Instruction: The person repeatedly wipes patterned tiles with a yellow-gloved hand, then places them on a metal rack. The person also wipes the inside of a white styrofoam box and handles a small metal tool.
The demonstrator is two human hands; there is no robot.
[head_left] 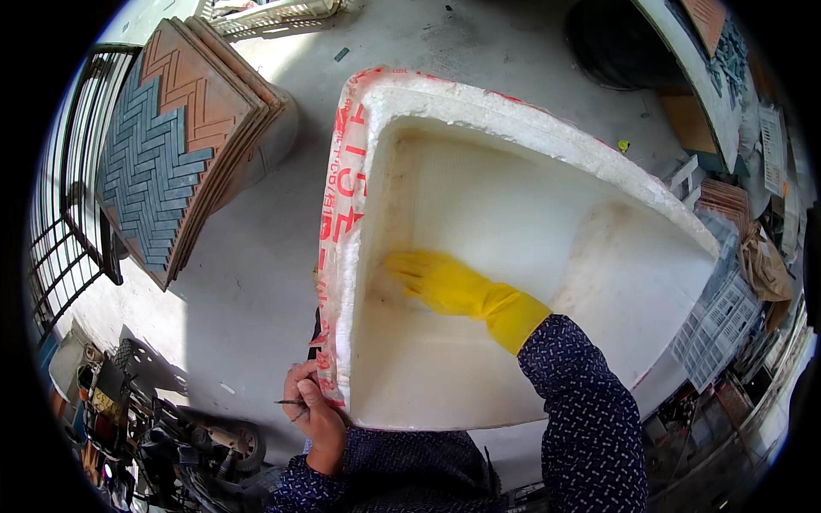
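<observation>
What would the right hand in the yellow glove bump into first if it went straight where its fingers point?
Probably the left inner wall of the foam box. The right hand looks close, maybe already touching; depth is unclear.

Showing yellow on the glove [453, 286], brown-stained white inside the foam box [513, 115], red markings on its tape [344, 197]; carrying pale motifs on navy sleeves [590, 419], blue-grey herringbone on orange panels [205, 115].

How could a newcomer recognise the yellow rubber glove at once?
At the picture's centre is a large white foam box with red print. Inside it, beyond a dark patterned cloth sleeve, the right hand wears the yellow rubber glove. Its solid yellow sets it apart from the box's pale inside and the bare left hand.
</observation>
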